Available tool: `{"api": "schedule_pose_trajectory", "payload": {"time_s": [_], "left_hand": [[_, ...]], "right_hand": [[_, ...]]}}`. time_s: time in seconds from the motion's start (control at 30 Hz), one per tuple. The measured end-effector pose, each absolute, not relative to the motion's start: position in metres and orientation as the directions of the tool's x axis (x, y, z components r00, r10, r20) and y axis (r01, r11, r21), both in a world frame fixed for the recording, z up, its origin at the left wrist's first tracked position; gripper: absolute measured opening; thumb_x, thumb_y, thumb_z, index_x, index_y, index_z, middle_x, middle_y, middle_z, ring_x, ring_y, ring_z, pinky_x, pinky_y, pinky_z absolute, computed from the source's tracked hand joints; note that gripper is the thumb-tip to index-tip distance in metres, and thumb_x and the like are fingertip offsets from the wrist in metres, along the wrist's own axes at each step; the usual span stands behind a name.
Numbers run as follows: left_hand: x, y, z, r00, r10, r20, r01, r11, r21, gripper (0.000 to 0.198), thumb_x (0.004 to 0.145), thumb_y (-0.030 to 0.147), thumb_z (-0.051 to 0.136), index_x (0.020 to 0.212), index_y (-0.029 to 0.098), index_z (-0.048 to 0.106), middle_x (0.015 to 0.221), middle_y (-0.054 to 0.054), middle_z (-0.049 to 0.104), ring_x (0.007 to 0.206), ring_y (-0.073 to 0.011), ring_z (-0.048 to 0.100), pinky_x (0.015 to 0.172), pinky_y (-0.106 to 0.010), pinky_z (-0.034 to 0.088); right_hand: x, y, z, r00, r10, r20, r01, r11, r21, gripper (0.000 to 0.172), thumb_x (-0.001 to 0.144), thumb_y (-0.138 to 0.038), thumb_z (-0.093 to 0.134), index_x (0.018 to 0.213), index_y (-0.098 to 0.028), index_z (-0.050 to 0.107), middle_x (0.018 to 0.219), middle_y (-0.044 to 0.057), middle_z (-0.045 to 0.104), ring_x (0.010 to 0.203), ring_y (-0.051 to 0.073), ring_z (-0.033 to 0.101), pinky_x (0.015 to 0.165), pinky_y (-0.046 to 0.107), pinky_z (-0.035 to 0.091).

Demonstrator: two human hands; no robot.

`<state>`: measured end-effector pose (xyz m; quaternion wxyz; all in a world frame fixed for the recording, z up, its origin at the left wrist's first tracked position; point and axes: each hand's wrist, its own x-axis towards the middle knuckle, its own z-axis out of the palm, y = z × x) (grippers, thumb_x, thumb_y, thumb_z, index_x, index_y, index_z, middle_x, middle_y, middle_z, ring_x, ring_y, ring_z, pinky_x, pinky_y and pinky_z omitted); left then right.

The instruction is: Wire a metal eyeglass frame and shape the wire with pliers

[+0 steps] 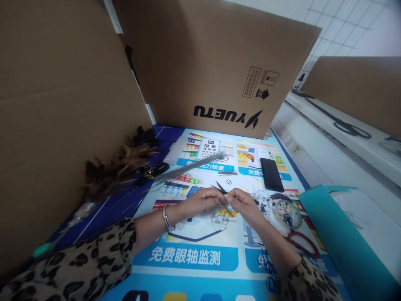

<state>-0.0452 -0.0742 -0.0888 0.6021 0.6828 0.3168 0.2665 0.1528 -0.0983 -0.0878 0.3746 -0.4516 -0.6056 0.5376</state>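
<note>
My left hand (206, 201) and my right hand (243, 203) meet over the middle of the table, fingertips nearly touching. Both are closed in a pinch on a thin wire piece (220, 218), whose fine loops hang below the fingers. What lies right between the fingertips is too small to make out. Just beyond them show the dark pointed blades of a small cutting tool (220, 188); its handles are hidden by the hands. A small dark ring (229, 182) lies farther back. Behind it is a short bundle of wires (227, 173), near a long bundle of straight wires (194, 166).
To the right lie a black phone (272, 174), a round clear dish (288, 214), red-handled scissors (303, 244) and a teal box (347, 234). Dark coils (270, 271) sit by my right forearm. Brown feathers (120, 161) lie left, along cardboard walls (216, 54).
</note>
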Motion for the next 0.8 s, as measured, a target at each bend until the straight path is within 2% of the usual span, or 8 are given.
{"api": "schedule_pose_trajectory", "payload": {"time_s": [0.1,0.3,0.47,0.57,0.67,0.8], "left_hand": [[-0.046,-0.074,-0.089,0.640,0.767,-0.038,0.053,0.004,0.999,0.028,0.084,0.032,0.046,0.092,0.011,0.064,0.045,0.005,0.043,0.041,-0.0067,0.036,0.045,-0.019,0.029],[-0.043,-0.073,-0.094,0.635,0.772,-0.038,-0.054,0.094,0.994,0.027,0.082,0.036,0.053,0.082,0.010,0.060,0.047,0.005,0.044,0.044,-0.0065,0.036,0.046,-0.019,0.029],[-0.043,-0.073,-0.097,0.614,0.786,-0.062,-0.012,0.087,0.996,0.023,0.080,0.034,0.055,0.079,0.011,0.058,0.050,0.005,0.045,0.045,-0.0063,0.037,0.046,-0.019,0.030],[-0.042,-0.073,-0.097,0.606,0.795,-0.037,0.010,0.039,0.999,0.020,0.080,0.031,0.055,0.077,0.012,0.057,0.053,0.004,0.046,0.047,-0.0065,0.039,0.048,-0.019,0.033],[-0.042,-0.072,-0.098,0.590,0.806,0.037,0.043,-0.078,0.996,0.018,0.079,0.029,0.055,0.075,0.012,0.058,0.063,0.001,0.052,0.054,-0.0079,0.045,0.054,-0.021,0.038],[-0.042,-0.072,-0.097,0.575,0.804,0.155,0.117,-0.268,0.956,0.015,0.079,0.025,0.054,0.072,0.012,0.059,0.073,-0.003,0.057,0.066,-0.0112,0.051,0.064,-0.024,0.042]], "right_hand": [[0.151,-0.100,-0.087,-0.300,0.954,-0.005,0.192,0.056,-0.980,0.021,0.082,-0.035,0.053,0.071,-0.018,0.050,0.056,-0.006,0.037,0.052,0.008,0.032,0.049,0.021,0.027],[0.149,-0.100,-0.089,-0.246,0.968,0.042,0.249,0.105,-0.963,0.022,0.082,-0.038,0.054,0.072,-0.018,0.052,0.058,-0.005,0.041,0.053,0.009,0.035,0.051,0.022,0.029],[0.146,-0.102,-0.093,-0.225,0.974,-0.016,0.175,0.024,-0.984,0.025,0.083,-0.041,0.052,0.073,-0.019,0.051,0.054,-0.005,0.042,0.049,0.009,0.036,0.048,0.022,0.029],[0.144,-0.102,-0.095,-0.212,0.977,-0.037,0.135,-0.008,-0.991,0.025,0.083,-0.042,0.051,0.074,-0.019,0.050,0.054,-0.005,0.043,0.049,0.009,0.036,0.048,0.022,0.029],[0.143,-0.103,-0.093,-0.197,0.980,-0.030,0.143,-0.001,-0.990,0.025,0.082,-0.042,0.051,0.073,-0.019,0.049,0.054,-0.005,0.043,0.048,0.009,0.036,0.047,0.022,0.029],[0.140,-0.106,-0.088,-0.134,0.990,0.037,0.275,0.073,-0.959,0.025,0.082,-0.039,0.052,0.067,-0.020,0.047,0.053,-0.005,0.040,0.050,0.010,0.035,0.048,0.022,0.029]]}}
